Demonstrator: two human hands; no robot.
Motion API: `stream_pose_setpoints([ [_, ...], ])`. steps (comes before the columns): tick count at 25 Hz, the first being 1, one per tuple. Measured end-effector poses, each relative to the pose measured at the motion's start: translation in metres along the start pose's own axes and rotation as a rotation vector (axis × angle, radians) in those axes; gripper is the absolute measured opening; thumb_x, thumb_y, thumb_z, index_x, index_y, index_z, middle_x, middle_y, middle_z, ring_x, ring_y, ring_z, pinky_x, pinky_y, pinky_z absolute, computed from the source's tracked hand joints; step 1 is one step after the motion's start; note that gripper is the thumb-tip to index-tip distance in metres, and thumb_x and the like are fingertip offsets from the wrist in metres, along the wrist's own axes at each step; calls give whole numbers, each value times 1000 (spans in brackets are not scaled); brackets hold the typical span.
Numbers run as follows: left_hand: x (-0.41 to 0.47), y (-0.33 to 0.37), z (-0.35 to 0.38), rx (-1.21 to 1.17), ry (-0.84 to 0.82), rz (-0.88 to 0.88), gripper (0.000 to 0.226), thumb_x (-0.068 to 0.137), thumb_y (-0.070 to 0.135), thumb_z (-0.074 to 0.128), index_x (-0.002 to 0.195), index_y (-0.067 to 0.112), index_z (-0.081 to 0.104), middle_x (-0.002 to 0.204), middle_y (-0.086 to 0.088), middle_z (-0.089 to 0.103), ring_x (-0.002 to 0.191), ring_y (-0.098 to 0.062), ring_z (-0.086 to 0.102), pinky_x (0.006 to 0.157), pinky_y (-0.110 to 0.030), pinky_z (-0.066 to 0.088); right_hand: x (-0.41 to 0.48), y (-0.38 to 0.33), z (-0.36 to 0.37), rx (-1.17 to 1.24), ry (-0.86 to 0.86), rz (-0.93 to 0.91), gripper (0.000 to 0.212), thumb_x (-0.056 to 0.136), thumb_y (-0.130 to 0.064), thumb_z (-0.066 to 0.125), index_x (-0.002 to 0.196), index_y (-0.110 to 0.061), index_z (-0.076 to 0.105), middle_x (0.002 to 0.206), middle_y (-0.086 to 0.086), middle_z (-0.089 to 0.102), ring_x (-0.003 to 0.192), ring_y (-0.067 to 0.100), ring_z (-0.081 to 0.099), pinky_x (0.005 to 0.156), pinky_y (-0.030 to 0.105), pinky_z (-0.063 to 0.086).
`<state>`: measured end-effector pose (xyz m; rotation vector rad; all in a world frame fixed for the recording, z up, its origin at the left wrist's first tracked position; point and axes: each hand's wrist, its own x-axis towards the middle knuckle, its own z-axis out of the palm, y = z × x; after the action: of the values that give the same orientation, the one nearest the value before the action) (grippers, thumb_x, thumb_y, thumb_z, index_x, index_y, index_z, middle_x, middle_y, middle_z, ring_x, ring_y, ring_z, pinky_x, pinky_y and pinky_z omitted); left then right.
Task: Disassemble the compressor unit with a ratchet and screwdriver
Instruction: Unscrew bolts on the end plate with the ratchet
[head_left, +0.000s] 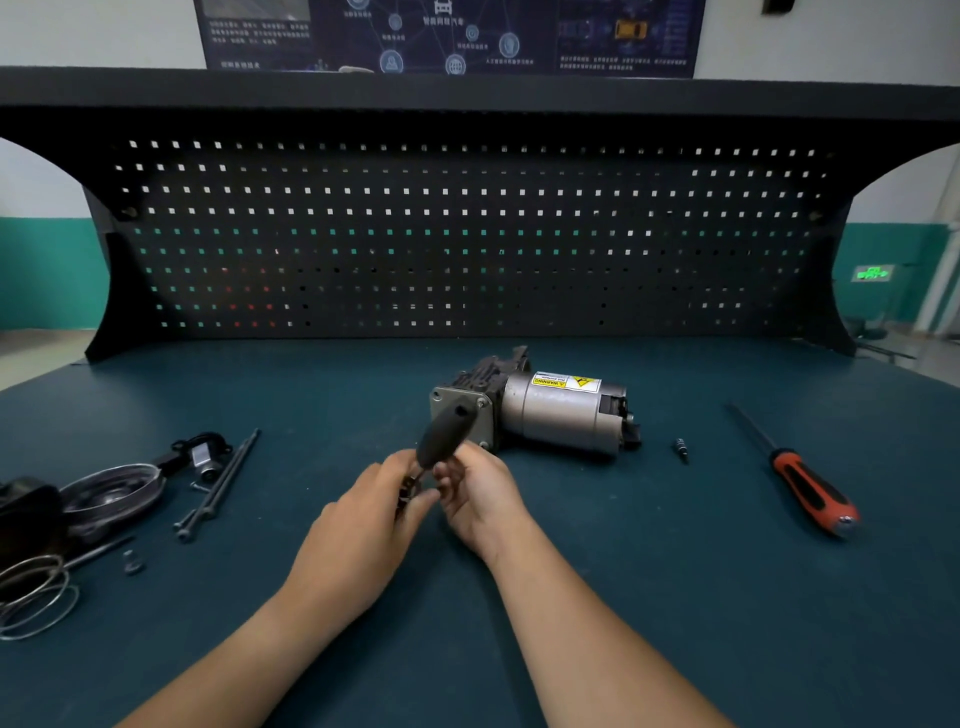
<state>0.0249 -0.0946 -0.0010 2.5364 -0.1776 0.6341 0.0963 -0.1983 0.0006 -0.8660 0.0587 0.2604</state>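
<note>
**Desk:** What does the frame show, for the caption?

**Photographer:** A person at a workshop table (675, 597) holds a ratchet (442, 431) in both hands, in front of a compressor unit (550, 413). The left hand (371, 501) pinches the tool's lower end, where the head is mostly hidden behind its fingers. The right hand (480, 493) curls its fingertips round the base of the dark handle. Neither hand is free.

**Desk:** And where is the unit in relation to them?

**Photographer:** Straight ahead, just beyond the knuckles, near the middle of the table. It lies on its side, long axis running left to right. The grey motor can with its yellow warning label sits to the right. The squared end plate with its corner bolts is on the left, turned toward the hands. The ratchet's handle points up and away and crosses that plate in view. Whether it touches, I cannot tell.

**Desk:** Which hand is closer to the plate?

**Photographer:** The right, by a little. My reading is that the tool is being readied for those bolts, so it would have to be turned head-first toward them.

**Desk:** Anything else?

**Photographer:** The red-handled screwdriver (810, 491) lies well apart to the right, a small bit (681, 450) between it and the unit. Two long bolts (221, 480) and a round cover (111, 491) lie to the left.
</note>
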Motion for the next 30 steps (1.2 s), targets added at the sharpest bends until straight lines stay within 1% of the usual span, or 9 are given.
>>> stream_pose_setpoints([
  [2,2,2,1,-117,13,-63,18,94,40,44,90,22,44,72,10,54,71,-16,57,66,-33,43,-1,0,0,8,-13,2,19,94,-14,52,77,-11,60,54,-4,67,35,0,50,35,9,36],
  [7,16,4,2,-928,-44,-621,40,100,38,33,76,8,45,50,-1,55,34,-9,45,36,-16,35,-2,-2,-2,24,-56,25,16,95,-9,49,84,-10,61,62,1,71,39,1,54,38,10,39],
  [9,13,2,3,-840,-36,-600,33,99,35,38,81,9,45,57,-3,57,35,-8,47,40,-21,39,-2,-1,-1,29,-44,16,17,94,-4,47,83,-7,60,59,2,70,42,2,58,40,9,41],
  [12,5,-5,3,-385,54,-196,10,94,21,52,102,16,53,76,1,59,58,-6,57,61,-26,44,-1,0,0,30,-38,-22,18,94,-2,48,80,-5,58,55,2,68,42,2,59,42,9,43],
  [16,0,-10,4,-94,-2,39,40,90,11,56,125,28,52,94,4,58,88,-13,56,79,-29,43,0,1,1,-41,-19,-52,17,94,-5,50,78,-7,57,53,-1,66,40,1,54,42,11,41],
  [20,6,6,7,-725,31,-367,20,98,29,44,108,13,50,65,1,66,47,-8,57,50,-24,47,-2,0,1,-77,-39,-39,13,94,-16,52,84,-13,58,60,-4,69,39,1,50,43,11,36],
  [24,10,14,4,-1252,-68,-740,32,100,34,38,85,8,50,55,-5,62,34,-8,48,36,-17,41,-2,-1,-1,-121,-71,-19,15,96,-16,48,85,-12,58,60,-3,70,36,0,47,42,10,35],
  [27,2,9,4,-696,-29,-415,12,98,27,45,100,16,49,77,-3,60,48,-8,57,51,-25,46,0,1,0,-152,-39,-59,20,95,-13,50,76,-11,57,57,-1,67,39,2,48,45,11,37],
  [30,-3,1,5,155,-95,15,34,95,29,46,129,28,40,103,5,50,90,-21,60,74,-35,45,1,3,1,-156,-30,-90,23,94,-14,53,71,-12,56,58,0,66,46,6,53,52,17,38],
])
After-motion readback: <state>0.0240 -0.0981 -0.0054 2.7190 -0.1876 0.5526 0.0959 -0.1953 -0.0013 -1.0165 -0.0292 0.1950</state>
